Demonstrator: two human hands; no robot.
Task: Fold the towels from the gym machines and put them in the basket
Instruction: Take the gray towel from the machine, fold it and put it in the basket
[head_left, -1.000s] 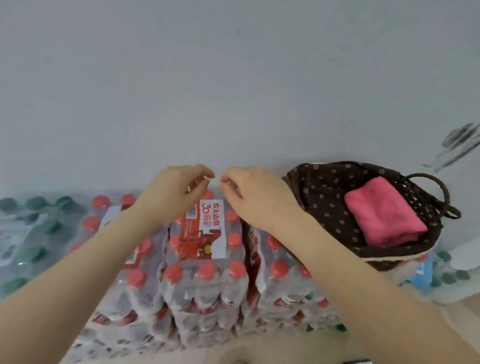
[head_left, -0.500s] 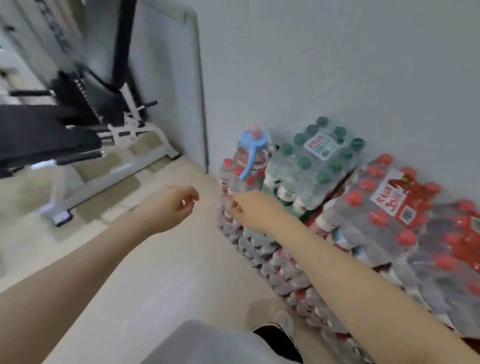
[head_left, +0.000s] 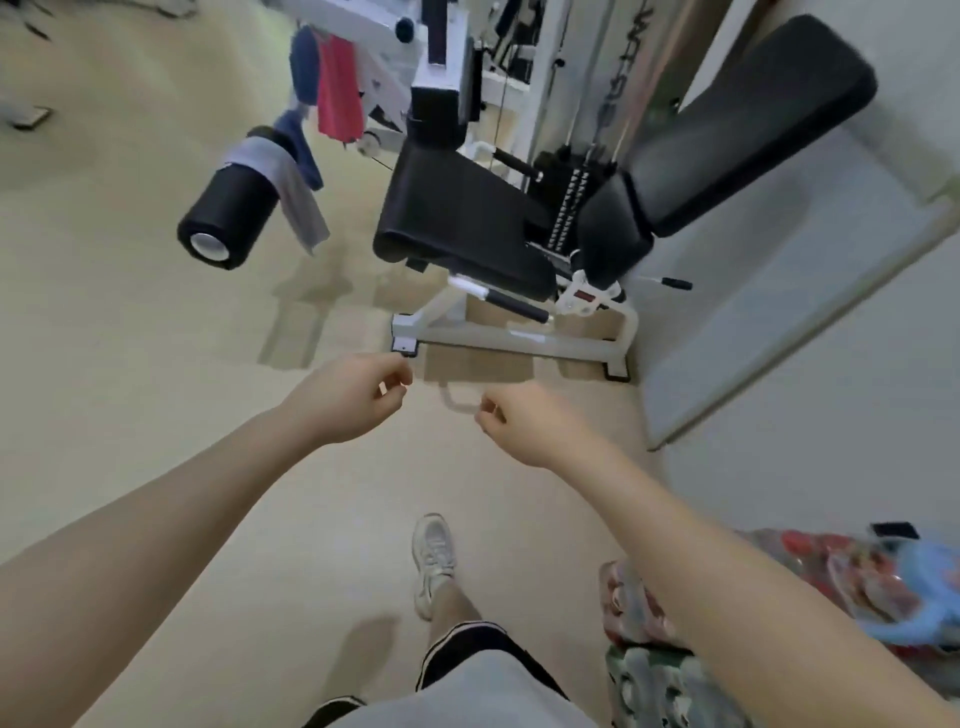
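A gym machine (head_left: 467, 223) with black pads stands ahead of me. A grey towel (head_left: 296, 192) hangs over its black roller pad (head_left: 228, 218). A dark blue towel (head_left: 304, 67) and a red towel (head_left: 340, 93) hang from the white frame at the top. My left hand (head_left: 353, 395) and my right hand (head_left: 524, 426) are held out in front of me above the floor, fingers loosely curled, holding nothing. Both are well short of the machine. The basket is out of view.
Shrink-wrapped packs of water bottles (head_left: 675, 649) lie at my lower right by the wall. A grey board (head_left: 779, 312) leans against the wall at right. My foot in a white shoe (head_left: 434, 561) is on the beige floor (head_left: 156, 364), open to the left.
The view has swung left from the bottle packs and basket to the gym machine. Both hands stayed out in front, holding nothing.
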